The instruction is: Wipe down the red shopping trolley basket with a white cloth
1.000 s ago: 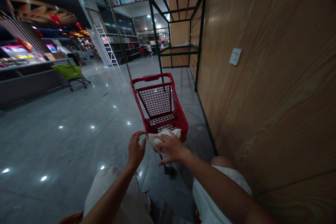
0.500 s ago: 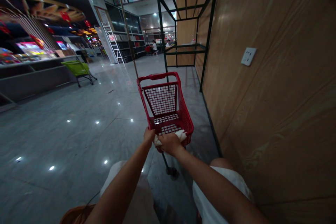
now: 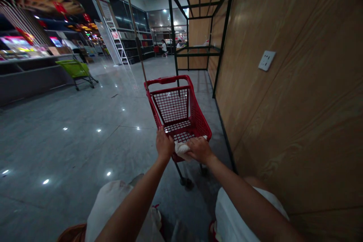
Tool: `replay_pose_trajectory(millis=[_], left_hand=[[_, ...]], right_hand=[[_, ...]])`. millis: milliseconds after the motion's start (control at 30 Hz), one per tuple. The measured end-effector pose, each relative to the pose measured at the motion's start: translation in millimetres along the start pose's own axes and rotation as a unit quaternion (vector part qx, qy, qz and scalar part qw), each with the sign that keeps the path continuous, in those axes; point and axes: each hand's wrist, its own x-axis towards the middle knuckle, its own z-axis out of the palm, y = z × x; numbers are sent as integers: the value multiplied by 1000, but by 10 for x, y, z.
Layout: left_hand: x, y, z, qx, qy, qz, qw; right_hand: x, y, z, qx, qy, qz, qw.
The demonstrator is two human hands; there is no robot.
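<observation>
A red plastic shopping cart (image 3: 171, 104) with grid walls stands in front of me, its handle at the far side. My left hand (image 3: 165, 143) grips the near left corner of its basket rim, with the fingers laid over the edge. On the near rim, my right hand (image 3: 200, 150) is closed on a white cloth (image 3: 182, 149) and presses it against the plastic toward the right corner. Part of the cloth hides under the right fingers. The cart's wheels (image 3: 187, 183) rest on the floor just ahead of my feet.
A wood-panel wall (image 3: 283, 121) with a socket plate (image 3: 267, 60) runs close along my right. Beyond the cart stands a dark metal frame (image 3: 198, 55). A green cart (image 3: 74, 69) is by a counter (image 3: 34, 77) at left. A ladder (image 3: 119, 43) and people are farther back.
My right hand has slid the cloth rightward along the near rim. My left hand has moved slightly up over the left corner, and the hands are farther apart.
</observation>
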Motion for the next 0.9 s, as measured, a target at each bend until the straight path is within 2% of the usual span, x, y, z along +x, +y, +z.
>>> replay_pose_trajectory(millis=[67, 133, 267, 367, 433, 533, 667, 800, 900], left_hand=[[-90, -13, 18, 16, 22, 44, 999], [-191, -82, -15, 37, 10, 104, 994], [-305, -330, -205, 67, -51, 240, 967], [-262, -449, -348, 74, -108, 295, 946], [-216, -444, -391, 72, -135, 320, 935], [-206, -338, -358, 67, -141, 336, 929], [-309, -166, -207, 44, -110, 323, 939], [-388, -68, -65, 27, -80, 297, 951], [-390, -39, -26, 25, -77, 297, 951]], right_hand=[[57, -99, 39, 7, 22, -13, 1000], [121, -191, 89, 7, 34, -35, 999], [180, -261, 168, 4, 45, -70, 997], [135, -205, 186, 4, 67, -80, 995], [74, -126, 176, 6, 80, -76, 994], [-31, 16, 136, 15, 78, -65, 995], [-122, 109, 76, 28, 70, -28, 997], [-61, 4, 48, 39, 39, 1, 998], [37, -93, 55, 32, 11, 4, 999]])
